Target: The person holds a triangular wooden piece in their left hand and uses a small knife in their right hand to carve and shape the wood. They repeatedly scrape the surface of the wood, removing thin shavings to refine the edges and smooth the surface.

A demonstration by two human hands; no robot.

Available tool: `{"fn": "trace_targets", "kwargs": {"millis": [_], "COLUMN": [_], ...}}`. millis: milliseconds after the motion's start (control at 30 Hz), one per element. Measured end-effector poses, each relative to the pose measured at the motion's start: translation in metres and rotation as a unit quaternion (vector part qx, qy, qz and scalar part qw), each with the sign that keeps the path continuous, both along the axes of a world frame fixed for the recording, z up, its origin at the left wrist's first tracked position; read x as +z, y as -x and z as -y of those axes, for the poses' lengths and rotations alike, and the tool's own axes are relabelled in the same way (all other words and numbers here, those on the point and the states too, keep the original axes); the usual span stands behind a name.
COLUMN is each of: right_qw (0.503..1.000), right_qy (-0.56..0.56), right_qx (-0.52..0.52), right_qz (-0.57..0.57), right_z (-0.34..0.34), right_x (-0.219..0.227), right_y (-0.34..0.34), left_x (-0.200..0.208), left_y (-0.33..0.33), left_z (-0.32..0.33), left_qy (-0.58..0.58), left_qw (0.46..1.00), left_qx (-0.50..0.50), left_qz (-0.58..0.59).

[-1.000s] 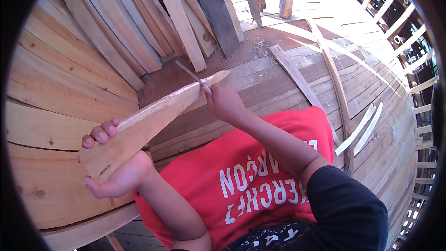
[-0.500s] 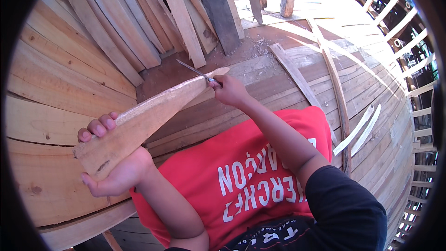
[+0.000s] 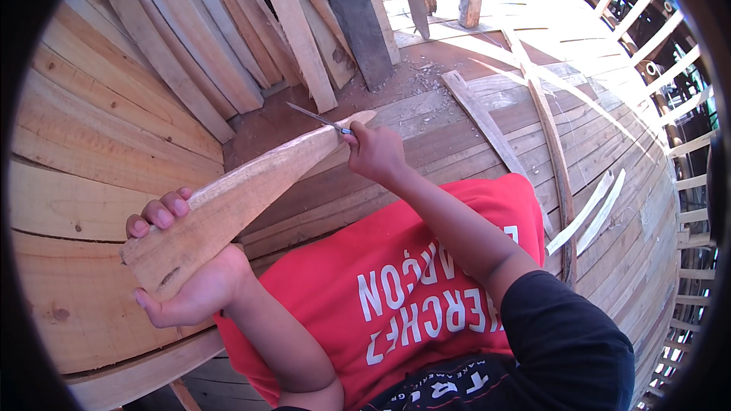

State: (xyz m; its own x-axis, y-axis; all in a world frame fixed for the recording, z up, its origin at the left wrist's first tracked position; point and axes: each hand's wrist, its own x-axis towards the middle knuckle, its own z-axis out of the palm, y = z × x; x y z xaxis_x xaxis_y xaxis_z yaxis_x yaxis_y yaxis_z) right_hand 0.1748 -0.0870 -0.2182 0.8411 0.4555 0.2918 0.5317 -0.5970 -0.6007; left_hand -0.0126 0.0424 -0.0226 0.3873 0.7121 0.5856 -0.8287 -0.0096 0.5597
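Observation:
A long, tapering wooden board (image 3: 236, 202) lies slantwise in front of me, its wide end at the left and its pointed end up and to the right. My left hand (image 3: 204, 288) is closed round the wide end, fingers over the far edge and palm beneath. Near the narrow end, my right hand (image 3: 378, 154) grips a knife (image 3: 314, 115). Its thin blade crosses the board's upper edge and points up to the left. The handle is mostly hidden in my fist. Along that upper edge runs a paler, cut-looking strip.
A red cloth (image 3: 449, 259) with white lettering covers my lap. Curved planks (image 3: 114, 190) form a wall at the left, with several boards (image 3: 190, 38) leaning farther back. Wood shavings (image 3: 426, 80) litter the plank floor; loose strips (image 3: 598, 213) lie at the right.
My right hand and the knife have shifted very slightly to the left along the board. The thumb side of my left hand sits a touch lower. Both grips are the same.

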Motion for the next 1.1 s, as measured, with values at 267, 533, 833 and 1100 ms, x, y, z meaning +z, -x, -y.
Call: {"fn": "trace_targets", "kwargs": {"millis": [267, 533, 833, 1100], "right_qw": [0.998, 0.991, 0.981, 0.97], "right_qy": [-0.031, -0.031, -0.051, -0.071], "right_qx": [-0.023, -0.077, -0.093, -0.091], "right_qz": [0.059, 0.102, 0.161, 0.215], "right_z": [-0.001, 0.0, 0.006, 0.01], "right_x": [-0.014, -0.027, -0.038, -0.044], "right_y": [0.003, 0.0, -0.01, -0.012], "left_x": [0.002, -0.004, -0.008, -0.006], "left_y": [-0.001, -0.007, -0.012, -0.01], "left_z": [0.006, 0.013, 0.013, 0.003], "left_qy": [-0.003, 0.019, 0.013, 0.023], "left_qw": [1.0, 1.0, 1.0, 0.999], "left_qx": [-0.003, -0.007, -0.004, -0.018], "left_qz": [-0.007, -0.008, -0.016, -0.023]}}
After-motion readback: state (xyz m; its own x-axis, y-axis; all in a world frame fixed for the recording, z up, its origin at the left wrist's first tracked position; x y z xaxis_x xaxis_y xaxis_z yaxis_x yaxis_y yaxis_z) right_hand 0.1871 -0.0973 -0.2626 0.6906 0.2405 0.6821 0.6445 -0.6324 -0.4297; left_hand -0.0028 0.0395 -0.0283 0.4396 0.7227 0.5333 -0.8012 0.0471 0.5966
